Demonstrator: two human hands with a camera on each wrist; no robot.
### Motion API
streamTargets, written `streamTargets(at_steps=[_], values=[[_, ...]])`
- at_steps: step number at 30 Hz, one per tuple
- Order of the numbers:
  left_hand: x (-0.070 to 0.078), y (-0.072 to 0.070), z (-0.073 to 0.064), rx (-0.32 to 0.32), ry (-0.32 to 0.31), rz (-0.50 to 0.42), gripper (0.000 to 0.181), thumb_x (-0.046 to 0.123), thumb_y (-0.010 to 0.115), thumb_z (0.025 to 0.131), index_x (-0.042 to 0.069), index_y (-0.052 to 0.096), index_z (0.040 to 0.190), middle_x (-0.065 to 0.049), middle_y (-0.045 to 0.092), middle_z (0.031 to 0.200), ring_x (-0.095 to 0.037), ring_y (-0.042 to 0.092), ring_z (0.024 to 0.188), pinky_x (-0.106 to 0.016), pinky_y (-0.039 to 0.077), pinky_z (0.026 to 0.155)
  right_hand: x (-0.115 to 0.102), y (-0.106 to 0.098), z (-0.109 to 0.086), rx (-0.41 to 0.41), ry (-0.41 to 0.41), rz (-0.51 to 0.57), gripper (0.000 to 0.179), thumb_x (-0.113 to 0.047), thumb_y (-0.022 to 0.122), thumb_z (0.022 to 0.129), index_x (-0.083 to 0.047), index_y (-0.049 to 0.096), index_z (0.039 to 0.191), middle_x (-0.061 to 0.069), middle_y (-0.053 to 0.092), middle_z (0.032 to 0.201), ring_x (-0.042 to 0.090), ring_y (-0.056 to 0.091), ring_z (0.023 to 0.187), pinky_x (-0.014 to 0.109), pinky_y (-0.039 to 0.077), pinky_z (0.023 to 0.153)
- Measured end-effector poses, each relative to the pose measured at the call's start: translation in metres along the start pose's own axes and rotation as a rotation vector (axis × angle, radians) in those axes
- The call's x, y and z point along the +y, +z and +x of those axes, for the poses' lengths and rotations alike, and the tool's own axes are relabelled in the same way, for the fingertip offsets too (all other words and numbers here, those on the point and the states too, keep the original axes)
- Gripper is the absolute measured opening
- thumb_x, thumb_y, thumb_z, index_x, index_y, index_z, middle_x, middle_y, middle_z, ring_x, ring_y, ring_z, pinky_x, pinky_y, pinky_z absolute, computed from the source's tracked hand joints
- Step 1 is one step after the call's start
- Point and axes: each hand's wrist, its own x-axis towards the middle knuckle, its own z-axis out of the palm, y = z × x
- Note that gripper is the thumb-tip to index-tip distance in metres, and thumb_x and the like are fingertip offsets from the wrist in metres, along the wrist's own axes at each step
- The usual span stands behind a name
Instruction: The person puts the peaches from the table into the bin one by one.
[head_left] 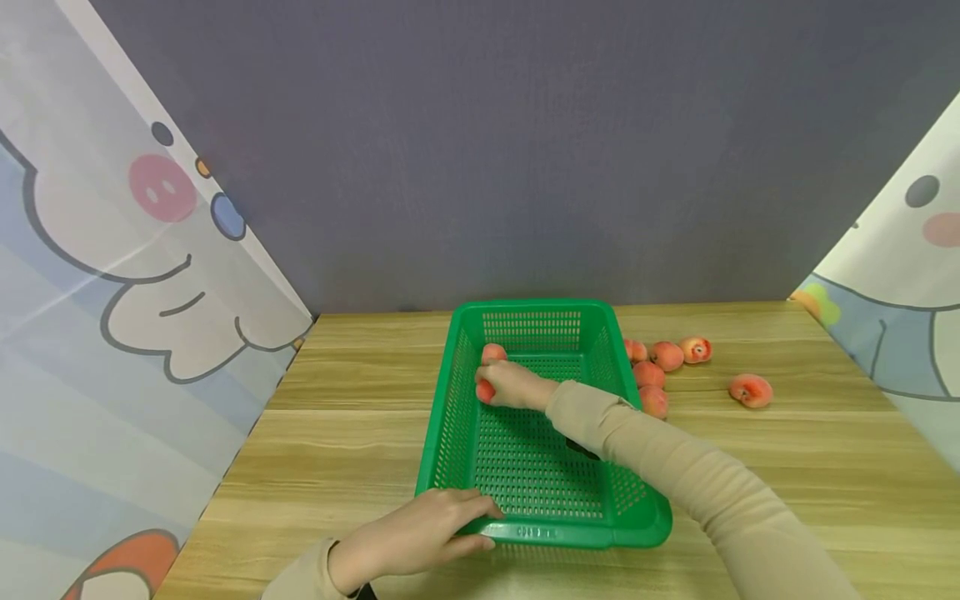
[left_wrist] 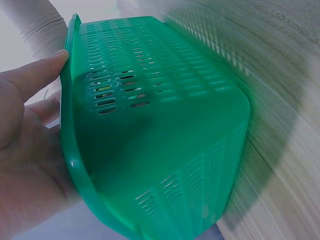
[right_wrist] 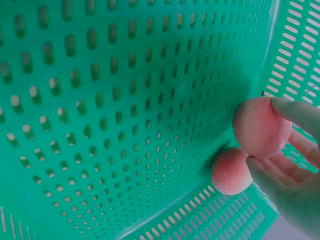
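Observation:
A green perforated plastic basket [head_left: 540,533] stands on the wooden table. My left hand [head_left: 431,533] grips its near rim towards the left corner, with the fingers over the edge and the thumb outside. Inside the basket, by its left side, my right hand [head_left: 517,385] holds a reddish flat peach [right_wrist: 262,127] between thumb and fingers. A second peach [right_wrist: 231,171] lies right beside the held one, low against the basket. In the left wrist view the basket wall [left_wrist: 165,135] fills the middle, and the left hand's palm faces the rim.
Several peaches [head_left: 649,375] lie grouped on the table against the basket's right side. One more peach [head_left: 751,390] lies farther right, apart from them. A dark grey panel [head_left: 540,150] rises behind the table [head_left: 352,433]. Cartoon-printed sheets hang at both sides.

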Motion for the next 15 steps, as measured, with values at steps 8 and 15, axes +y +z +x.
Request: streamTargets(at_steps=[8,15], values=[[-0.0001,0.0007,0.0,0.003,0.003,0.001,0.027,0.032,0.044,0.092,0.012,0.056,0.107,0.005,0.06,0.098,-0.001,0.056,0.087,-0.011,0.043,0.071,0.0016,0.004,0.0007,0.004,0.011,-0.003,0.025,-0.003,0.067,0.075,-0.004,0.061,0.099,0.008,0.055,0.093,0.016,0.055,0.075,0.022,0.045,0.063],[-0.0006,0.001,-0.0005,0.006,0.01,0.007,0.028,0.032,0.044,0.092,0.012,0.056,0.107,0.005,0.06,0.099,-0.002,0.056,0.089,-0.012,0.043,0.073,0.0026,0.0058,0.0009,0.028,-0.018,0.001,0.021,-0.002,0.066,0.075,-0.003,0.062,0.096,0.007,0.055,0.088,0.015,0.054,0.072,0.021,0.044,0.061]])
